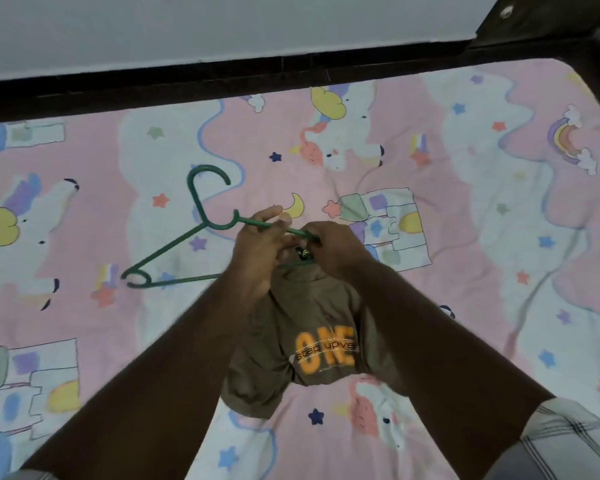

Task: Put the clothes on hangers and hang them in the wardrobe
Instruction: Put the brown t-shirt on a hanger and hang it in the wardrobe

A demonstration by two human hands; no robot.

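Left hand (257,244) grips green hanger (174,251) arm. Right hand (333,247) pinches olive T-shirt (312,327) collar at hanger end. Shirt over unicorn-print bed sheet (465,202).

pink unicorn-and-castle print bedsheet (465,209) spread over bed | dark bed frame (222,69) along far edge | white wall (222,22) behind it
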